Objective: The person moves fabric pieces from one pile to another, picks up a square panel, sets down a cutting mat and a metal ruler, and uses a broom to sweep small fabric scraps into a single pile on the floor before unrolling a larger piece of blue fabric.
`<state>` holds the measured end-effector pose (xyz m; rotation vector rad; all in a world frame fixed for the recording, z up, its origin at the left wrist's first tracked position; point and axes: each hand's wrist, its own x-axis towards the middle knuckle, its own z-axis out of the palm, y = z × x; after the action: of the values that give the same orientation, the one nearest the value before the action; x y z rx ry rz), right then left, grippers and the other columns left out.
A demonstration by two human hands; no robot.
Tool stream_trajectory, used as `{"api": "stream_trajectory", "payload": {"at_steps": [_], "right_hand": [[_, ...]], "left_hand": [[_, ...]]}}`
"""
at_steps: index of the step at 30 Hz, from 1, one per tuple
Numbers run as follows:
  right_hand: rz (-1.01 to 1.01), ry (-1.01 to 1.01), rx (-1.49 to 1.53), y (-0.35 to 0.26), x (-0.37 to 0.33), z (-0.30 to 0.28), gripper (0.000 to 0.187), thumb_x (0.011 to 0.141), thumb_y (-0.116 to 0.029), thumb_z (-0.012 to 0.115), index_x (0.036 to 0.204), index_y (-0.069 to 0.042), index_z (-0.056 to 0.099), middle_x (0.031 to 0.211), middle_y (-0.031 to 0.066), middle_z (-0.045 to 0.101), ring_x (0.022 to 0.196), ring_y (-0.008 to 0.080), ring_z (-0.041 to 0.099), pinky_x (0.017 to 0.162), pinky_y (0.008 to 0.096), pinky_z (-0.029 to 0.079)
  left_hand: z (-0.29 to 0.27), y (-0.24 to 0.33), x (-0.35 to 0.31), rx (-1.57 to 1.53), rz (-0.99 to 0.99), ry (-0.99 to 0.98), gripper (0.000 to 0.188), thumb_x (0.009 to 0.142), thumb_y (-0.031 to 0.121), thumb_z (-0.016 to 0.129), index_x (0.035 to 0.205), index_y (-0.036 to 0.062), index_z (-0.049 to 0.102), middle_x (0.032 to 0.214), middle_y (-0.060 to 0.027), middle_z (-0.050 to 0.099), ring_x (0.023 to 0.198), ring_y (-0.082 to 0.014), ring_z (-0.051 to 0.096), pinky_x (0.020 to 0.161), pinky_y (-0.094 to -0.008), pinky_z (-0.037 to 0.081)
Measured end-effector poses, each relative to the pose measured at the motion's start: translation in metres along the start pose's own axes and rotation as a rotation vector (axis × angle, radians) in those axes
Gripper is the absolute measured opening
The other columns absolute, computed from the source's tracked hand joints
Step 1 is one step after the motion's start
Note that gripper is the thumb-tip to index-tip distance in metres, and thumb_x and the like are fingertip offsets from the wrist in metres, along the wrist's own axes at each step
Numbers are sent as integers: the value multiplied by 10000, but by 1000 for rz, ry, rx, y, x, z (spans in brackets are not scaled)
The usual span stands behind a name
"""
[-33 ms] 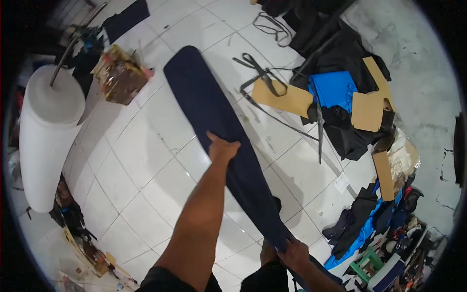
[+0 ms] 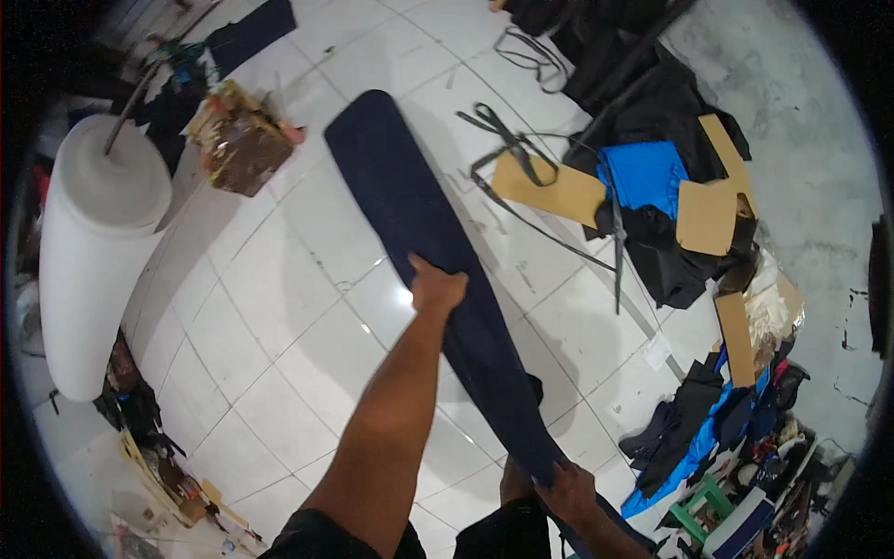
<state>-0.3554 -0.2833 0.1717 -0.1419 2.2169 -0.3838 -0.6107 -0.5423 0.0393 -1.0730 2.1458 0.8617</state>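
A long navy cloth piece (image 2: 396,168), rounded at its far end and narrower toward me, stretches from the upper middle down to the lower right. Across its middle, my left hand (image 2: 438,287) is closed on it, one finger poking out toward the left edge. My right hand (image 2: 568,492) grips the narrow part close to my body, its fingers wrapped round the fabric. The near end passes beneath my right forearm and is partly hidden. Under the cloth, one of my feet (image 2: 515,482) shows beside the right hand.
White floor tiles (image 2: 279,279) lie below. Left stands a big white roll (image 2: 88,279), with a taped brown bundle (image 2: 244,149) nearby. To the right are black straps (image 2: 507,140), cardboard pieces (image 2: 540,189), folded blue fabric (image 2: 644,175), black cloth and a green stool (image 2: 703,503).
The whole view has shifted slightly, so the floor things and the cloth's far end appear a little farther right. Both hands keep their hold on the navy cloth.
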Motion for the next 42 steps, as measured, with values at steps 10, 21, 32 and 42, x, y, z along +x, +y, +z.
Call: {"api": "stream_trajectory", "payload": {"at_steps": [10, 21, 32, 42], "right_hand": [[-8, 145, -103, -90, -181, 55, 353, 714, -250, 574, 1009, -58, 548, 930, 182, 571, 804, 371, 553, 688, 430, 464], [-223, 96, -237, -128, -267, 122, 262, 694, -147, 555, 938, -57, 585, 852, 201, 581, 751, 387, 553, 651, 453, 460], [-826, 242, -635, -360, -117, 151, 174, 554, -151, 638, 702, -101, 562, 672, 62, 505, 643, 232, 518, 530, 375, 382], [-444, 295, -811, -475, 1, 257, 259, 713, -177, 550, 955, -87, 562, 927, 85, 566, 876, 258, 540, 731, 401, 392]], "left_hand": [[-98, -170, -112, -501, 246, 119, 593, 674, 115, 573, 1209, 42, 327, 1028, -220, 557, 972, -377, 525, 852, -400, 419], [-147, -445, -214, -1079, 33, 415, 559, 626, -11, 589, 1152, 10, 402, 1044, -156, 558, 971, -257, 543, 862, -323, 411], [-308, -663, -181, -1330, -99, 872, 607, 612, -107, 495, 1182, -10, 313, 1106, -167, 459, 992, -287, 476, 889, -345, 363], [-313, -800, -150, -1749, -342, 267, 421, 749, -35, 515, 1139, 1, 361, 1007, -140, 529, 853, -247, 536, 748, -373, 460]]}}
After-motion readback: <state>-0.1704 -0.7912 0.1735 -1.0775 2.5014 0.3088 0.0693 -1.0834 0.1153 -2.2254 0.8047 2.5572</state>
